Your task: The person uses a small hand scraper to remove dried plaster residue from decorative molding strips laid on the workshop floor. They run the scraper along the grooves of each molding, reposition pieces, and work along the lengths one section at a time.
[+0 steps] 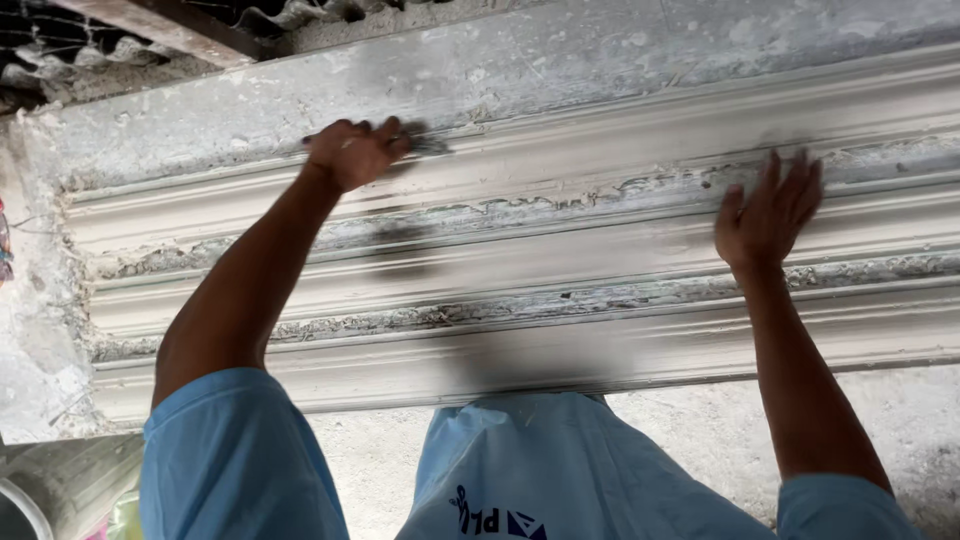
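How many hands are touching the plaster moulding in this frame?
2. The left hand grips a small tool against the upper band of the moulding; the right hand lies flat and open on a middle band. No other hands show.

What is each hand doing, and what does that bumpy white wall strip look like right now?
Left hand: raised, closed around a small dark tool against the moulding.
Tool: pressed to the moulding, mostly hidden.
Right hand: open, fingers spread flat on the moulding.
Plaster moulding: ridged, pale, rough and flaking in its grooves.
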Motion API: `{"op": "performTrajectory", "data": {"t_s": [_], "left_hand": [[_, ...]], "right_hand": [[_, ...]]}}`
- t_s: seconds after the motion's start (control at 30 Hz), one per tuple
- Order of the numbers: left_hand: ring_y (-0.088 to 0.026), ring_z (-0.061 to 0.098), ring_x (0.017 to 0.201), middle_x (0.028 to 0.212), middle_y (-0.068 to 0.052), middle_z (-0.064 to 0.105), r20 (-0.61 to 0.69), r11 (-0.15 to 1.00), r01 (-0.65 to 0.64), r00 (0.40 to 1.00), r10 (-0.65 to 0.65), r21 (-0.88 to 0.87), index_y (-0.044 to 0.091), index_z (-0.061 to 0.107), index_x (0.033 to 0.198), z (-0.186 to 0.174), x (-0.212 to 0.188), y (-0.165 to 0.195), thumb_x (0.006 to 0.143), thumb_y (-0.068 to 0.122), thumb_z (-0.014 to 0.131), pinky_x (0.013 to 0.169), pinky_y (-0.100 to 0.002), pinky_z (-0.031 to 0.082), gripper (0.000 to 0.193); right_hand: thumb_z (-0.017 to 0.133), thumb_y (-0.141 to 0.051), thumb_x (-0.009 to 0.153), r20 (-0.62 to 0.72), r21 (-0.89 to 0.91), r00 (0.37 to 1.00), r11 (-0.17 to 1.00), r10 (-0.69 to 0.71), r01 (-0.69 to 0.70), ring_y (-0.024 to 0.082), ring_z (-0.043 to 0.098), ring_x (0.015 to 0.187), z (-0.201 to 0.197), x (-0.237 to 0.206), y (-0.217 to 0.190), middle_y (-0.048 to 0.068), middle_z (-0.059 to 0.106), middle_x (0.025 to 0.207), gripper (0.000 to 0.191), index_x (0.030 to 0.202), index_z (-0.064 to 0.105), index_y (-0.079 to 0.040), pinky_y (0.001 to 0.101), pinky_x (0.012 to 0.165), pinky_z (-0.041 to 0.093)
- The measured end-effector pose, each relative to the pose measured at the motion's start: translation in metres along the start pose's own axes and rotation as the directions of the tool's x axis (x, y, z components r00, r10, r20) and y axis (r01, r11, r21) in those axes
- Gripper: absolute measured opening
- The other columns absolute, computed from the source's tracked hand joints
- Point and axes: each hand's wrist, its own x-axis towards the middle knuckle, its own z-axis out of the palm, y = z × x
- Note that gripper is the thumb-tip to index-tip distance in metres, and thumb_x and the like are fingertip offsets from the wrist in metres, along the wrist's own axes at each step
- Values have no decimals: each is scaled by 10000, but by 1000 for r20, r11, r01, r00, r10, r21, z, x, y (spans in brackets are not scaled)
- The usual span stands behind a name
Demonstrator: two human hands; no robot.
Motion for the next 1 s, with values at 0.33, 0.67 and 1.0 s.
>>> {"op": "performTrajectory", "data": {"t_s": [0.33,0.67,1.0], "left_hand": [[-282,737,744,1341,-157,567,-74,983,-178,982,174,-47,132,485,1450,-49,97,48,1047,286,540,525,-411,620,435],[-358,741,880,1370,-174,587,-166,936,-240,965,202,-258,52,502,1433,-49,169,95,1105,225,441,636,-487,635,375],[-267,697,1067,1390,-160,584,-243,937,-267,916,319,225,40,525,1390,-109,241,144,804,71,584,818,-349,584,590]], "right_hand": [[492,-324,1150,58,92,998,996,-15,9,475,373,1515,-6,3,-2,257,444,1646,492,1556,564,-56,624,1229,284],[508,-333,1127,59,49,998,999,-2,-1,476,402,1493,-1,1,1,250,464,1621,494,1540,566,-68,611,1218,298],[539,-230,1039,56,93,997,994,43,-48,474,425,1488,-18,7,-1,238,491,1602,492,1501,580,-66,604,1224,319]]}}
